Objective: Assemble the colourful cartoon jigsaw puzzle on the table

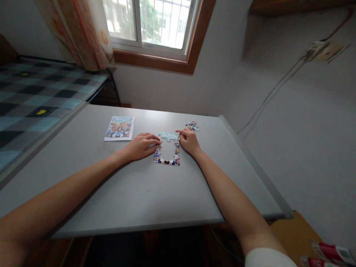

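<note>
A jigsaw puzzle frame (pixel 167 160) lies on the grey table (pixel 144 193); only its border is assembled, with bare table showing inside. My left hand (pixel 141 145) rests on the table with curled fingers touching the frame's upper left edge. My right hand (pixel 188 140) presses its bent fingers on the frame's upper right corner. Whether either hand pinches a piece is too small to tell. A small pile of loose puzzle pieces (pixel 192 126) lies just beyond my right hand.
A printed reference picture (pixel 119 128) lies flat to the left of the puzzle. A bed with a checked cover (pixel 33 100) abuts the table's left side. Walls close in behind and on the right, with a window (pixel 151 22) above.
</note>
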{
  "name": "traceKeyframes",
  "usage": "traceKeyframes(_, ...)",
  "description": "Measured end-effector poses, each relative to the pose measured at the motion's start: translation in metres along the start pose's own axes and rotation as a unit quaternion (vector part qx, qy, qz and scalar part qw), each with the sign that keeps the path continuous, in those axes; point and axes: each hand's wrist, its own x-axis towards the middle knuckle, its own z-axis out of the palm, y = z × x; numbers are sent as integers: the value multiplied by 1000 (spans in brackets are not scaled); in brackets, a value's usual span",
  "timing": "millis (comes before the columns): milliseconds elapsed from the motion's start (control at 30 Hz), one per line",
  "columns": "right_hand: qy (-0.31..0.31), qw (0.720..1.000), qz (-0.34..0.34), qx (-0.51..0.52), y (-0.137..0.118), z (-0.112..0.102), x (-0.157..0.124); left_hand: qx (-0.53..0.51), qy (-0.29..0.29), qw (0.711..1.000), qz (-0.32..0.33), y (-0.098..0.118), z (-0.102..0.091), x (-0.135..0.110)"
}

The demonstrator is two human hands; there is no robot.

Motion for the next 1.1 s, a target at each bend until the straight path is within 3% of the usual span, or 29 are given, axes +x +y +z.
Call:
traceKeyframes(300, 33, 998, 39, -25, 8, -5, 2, 2, 0, 1000, 3, 0, -1, 1)
traceKeyframes(633, -25, 999, 32, -34, 10, -5, 2, 10, -3, 1000, 4, 1, -1, 0)
traceKeyframes(1100, -45, 996, 53, -47, 2, -7, 1, 11, -3, 1000, 5, 0, -1, 1)
